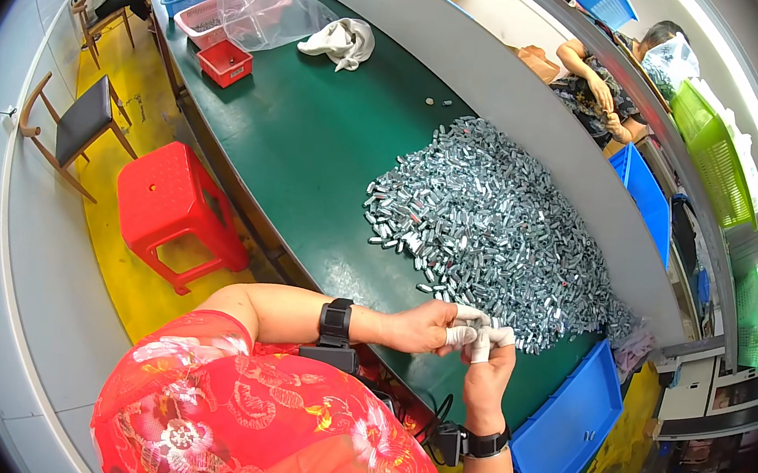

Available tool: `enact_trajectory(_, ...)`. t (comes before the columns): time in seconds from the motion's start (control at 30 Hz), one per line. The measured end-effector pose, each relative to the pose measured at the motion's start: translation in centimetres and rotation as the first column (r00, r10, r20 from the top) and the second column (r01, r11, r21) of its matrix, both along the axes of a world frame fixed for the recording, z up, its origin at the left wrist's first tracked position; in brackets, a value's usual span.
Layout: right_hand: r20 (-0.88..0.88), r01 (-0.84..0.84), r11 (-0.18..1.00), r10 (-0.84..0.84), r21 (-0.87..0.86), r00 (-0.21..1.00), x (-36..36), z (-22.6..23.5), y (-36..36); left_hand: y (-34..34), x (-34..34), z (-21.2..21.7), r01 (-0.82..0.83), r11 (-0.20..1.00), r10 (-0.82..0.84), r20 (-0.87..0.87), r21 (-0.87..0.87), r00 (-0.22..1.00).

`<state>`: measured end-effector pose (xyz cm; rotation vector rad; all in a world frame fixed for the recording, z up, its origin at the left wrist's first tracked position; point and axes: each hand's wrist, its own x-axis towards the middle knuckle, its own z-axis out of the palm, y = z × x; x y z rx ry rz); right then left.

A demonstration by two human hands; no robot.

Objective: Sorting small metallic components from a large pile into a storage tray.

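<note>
My left hand and my right hand meet fingertip to fingertip over the near edge of a heap of small metal pieces. White covers sleeve several fingertips on both. The fingers of each are pinched together; whatever sits between them is too small and too covered to make out. The loose pieces are shiny, silver-grey and oblong, with a few reddish spots among them. They lie on a green tabletop, and the heap reaches right up to my fingers.
A blue tray stands right of my right hand. Farther left on the table are a red bin, a pink basket, clear plastic and a white cloth. A grey divider runs behind. A red stool stands left; other people sit beyond.
</note>
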<state>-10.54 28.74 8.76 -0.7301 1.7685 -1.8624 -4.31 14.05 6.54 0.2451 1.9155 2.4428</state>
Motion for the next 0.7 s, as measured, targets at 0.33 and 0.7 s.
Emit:
enact_trajectory(0.33,0.547,-0.05,0.998,0.059,-0.032,0.835,-0.5,0.9,0.8,0.2,-0.5,-1.2,-0.182,0.971,0.099,-0.431,-0.156,0.897)
enact_trajectory(0.7,-0.47,0.423,0.88,-0.287,0.214,0.834,-2.1,2.1,7.6,-2.8,-0.9,-3.3,-0.074,0.997,0.068,0.132,0.035,0.989)
